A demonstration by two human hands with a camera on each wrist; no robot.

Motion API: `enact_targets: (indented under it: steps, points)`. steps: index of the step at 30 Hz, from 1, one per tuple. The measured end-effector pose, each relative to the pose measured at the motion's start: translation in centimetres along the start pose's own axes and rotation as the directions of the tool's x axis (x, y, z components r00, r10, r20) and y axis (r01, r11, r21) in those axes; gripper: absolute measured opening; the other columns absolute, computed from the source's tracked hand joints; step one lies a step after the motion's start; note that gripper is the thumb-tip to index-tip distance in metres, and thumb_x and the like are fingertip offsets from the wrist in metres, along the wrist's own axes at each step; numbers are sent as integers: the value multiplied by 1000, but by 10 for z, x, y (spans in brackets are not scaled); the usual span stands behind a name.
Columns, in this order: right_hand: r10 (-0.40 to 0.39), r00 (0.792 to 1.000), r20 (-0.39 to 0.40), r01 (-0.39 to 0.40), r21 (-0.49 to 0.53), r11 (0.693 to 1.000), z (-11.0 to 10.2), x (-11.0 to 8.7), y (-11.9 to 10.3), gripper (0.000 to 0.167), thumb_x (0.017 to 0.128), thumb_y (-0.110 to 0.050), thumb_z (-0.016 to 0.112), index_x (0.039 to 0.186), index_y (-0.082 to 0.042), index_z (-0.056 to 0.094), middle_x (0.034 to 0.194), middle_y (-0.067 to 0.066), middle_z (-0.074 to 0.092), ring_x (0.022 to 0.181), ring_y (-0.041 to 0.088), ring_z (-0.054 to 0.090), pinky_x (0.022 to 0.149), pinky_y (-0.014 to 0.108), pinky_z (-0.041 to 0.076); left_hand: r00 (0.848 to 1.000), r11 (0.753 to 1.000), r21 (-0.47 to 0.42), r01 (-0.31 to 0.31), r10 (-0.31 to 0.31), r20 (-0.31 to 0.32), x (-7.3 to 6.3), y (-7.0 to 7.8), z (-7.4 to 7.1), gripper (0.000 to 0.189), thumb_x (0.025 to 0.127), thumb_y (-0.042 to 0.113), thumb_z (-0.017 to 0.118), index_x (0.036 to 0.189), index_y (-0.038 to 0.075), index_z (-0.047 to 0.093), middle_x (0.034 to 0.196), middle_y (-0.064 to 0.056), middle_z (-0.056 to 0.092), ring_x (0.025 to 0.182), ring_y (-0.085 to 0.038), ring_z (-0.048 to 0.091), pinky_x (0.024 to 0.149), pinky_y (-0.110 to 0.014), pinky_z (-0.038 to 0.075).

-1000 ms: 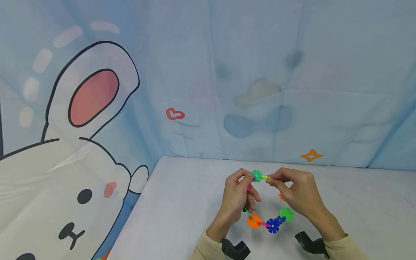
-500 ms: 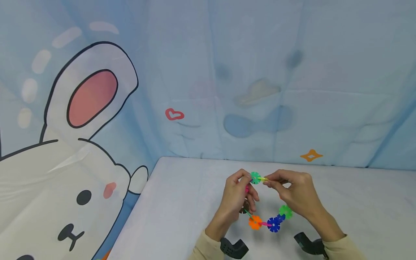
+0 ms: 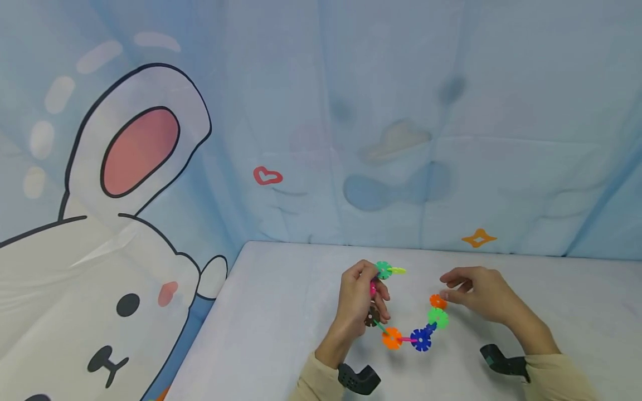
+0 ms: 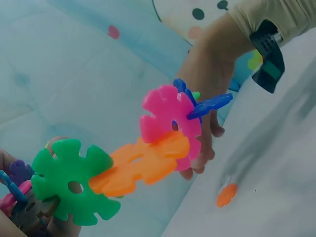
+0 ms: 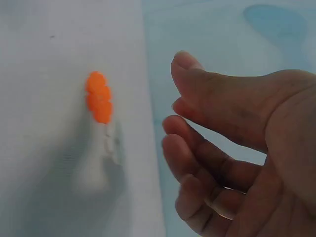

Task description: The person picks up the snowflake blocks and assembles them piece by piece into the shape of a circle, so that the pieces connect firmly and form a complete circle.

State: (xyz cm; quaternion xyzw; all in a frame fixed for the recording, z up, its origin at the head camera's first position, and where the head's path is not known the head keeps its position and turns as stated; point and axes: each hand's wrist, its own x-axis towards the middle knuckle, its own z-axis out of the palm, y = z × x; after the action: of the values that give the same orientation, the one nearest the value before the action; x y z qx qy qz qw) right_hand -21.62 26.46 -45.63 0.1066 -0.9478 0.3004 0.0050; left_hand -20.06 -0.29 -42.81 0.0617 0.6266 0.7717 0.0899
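My left hand [image 3: 357, 295] pinches a chain of flower-shaped plastic interlocking discs near its teal disc [image 3: 383, 270]. A yellow disc [image 3: 398, 271] sticks out of that one, towards the right. From below my hand, the chain curves down and right through a brown disc [image 3: 371, 317], an orange disc [image 3: 392, 338], a pink disc [image 3: 407, 339], a dark blue disc [image 3: 421, 340] and a light green disc [image 3: 438, 318]. My right hand [image 3: 478, 292] holds nothing, its fingers loosely bent. A separate orange disc [image 5: 99, 98] lies on the table, apart from the right hand.
A white cloth covers the table [image 3: 281, 312]. Behind it hangs a light blue curtain [image 3: 311, 111], with a cartoon rabbit [image 3: 150, 278] at the left. Each wrist carries a black camera, such as the left one [image 3: 359, 380].
My right hand has let go of the yellow disc and moved right, uncovering the loose orange disc. My left hand has shifted slightly left with the chain.
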Motion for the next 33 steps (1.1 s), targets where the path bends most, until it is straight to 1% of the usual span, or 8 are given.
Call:
enact_targets:
  steps: [6, 9, 11, 14, 18, 25, 29, 33]
  points:
    - [27, 996, 90, -24, -39, 999, 20, 8, 6, 16, 85, -9, 85, 98, -6, 77, 87, 0, 69, 79, 17, 61, 69, 32, 54, 998, 999, 16, -40, 40, 42, 0, 1, -2, 24, 110, 24, 48, 93, 9, 57, 61, -1, 59, 37, -10, 57, 39, -24, 52]
    - [55, 992, 111, -48, -63, 997, 26, 9, 5, 13, 84, -4, 82, 93, -7, 74, 82, -1, 65, 77, 17, 57, 69, 32, 52, 997, 999, 15, -52, 51, 58, 0, 3, -2, 26, 111, 26, 49, 93, 9, 57, 61, -1, 58, 37, -9, 56, 40, -25, 53]
    - [60, 994, 92, -54, -67, 996, 28, 9, 5, 15, 83, -4, 83, 92, -7, 71, 82, 0, 63, 77, 18, 56, 68, 34, 52, 996, 998, 15, -56, 55, 67, 0, 5, -2, 27, 111, 27, 49, 92, 10, 56, 60, -2, 58, 37, -9, 56, 40, -25, 53]
    - [68, 996, 59, -64, -67, 996, 29, 10, 4, 23, 82, -5, 85, 100, -4, 71, 86, 3, 64, 78, 20, 56, 69, 36, 53, 995, 998, 18, -64, 63, 81, 0, 6, -3, 28, 112, 28, 49, 91, 10, 55, 60, -2, 57, 38, -9, 56, 41, -24, 53]
    - [82, 995, 58, -77, -75, 994, 33, 11, 3, 27, 83, -3, 84, 107, -4, 72, 88, 5, 64, 79, 21, 57, 71, 38, 55, 992, 997, 17, -76, 74, 99, 0, 7, -3, 30, 113, 29, 47, 90, 10, 54, 59, -2, 57, 38, -9, 56, 42, -24, 54]
    - [107, 993, 38, -104, -82, 991, 36, 13, 4, 23, 81, -2, 85, 96, -4, 68, 86, 5, 63, 80, 22, 56, 73, 38, 56, 990, 995, 8, -97, 95, 107, -1, 9, -4, 31, 113, 28, 44, 91, 7, 53, 59, -2, 57, 38, -9, 56, 42, -24, 54]
    - [64, 998, 22, -63, -61, 996, 34, 11, 7, 24, 85, -10, 87, 92, -6, 65, 82, 2, 60, 78, 20, 53, 66, 29, 50, 987, 994, 2, -114, 113, 111, -2, 9, -5, 36, 113, 25, 43, 93, -4, 51, 58, -1, 57, 38, -8, 56, 41, -23, 53]
    - [-6, 998, -60, 4, -30, 1000, 30, 8, 5, 21, 88, -19, 86, 90, -9, 69, 78, -3, 62, 73, 15, 53, 60, 24, 44, 987, 993, -7, -116, 116, 113, -2, 8, -5, 35, 113, 25, 44, 91, -1, 54, 57, -1, 57, 37, -8, 56, 41, -22, 52]
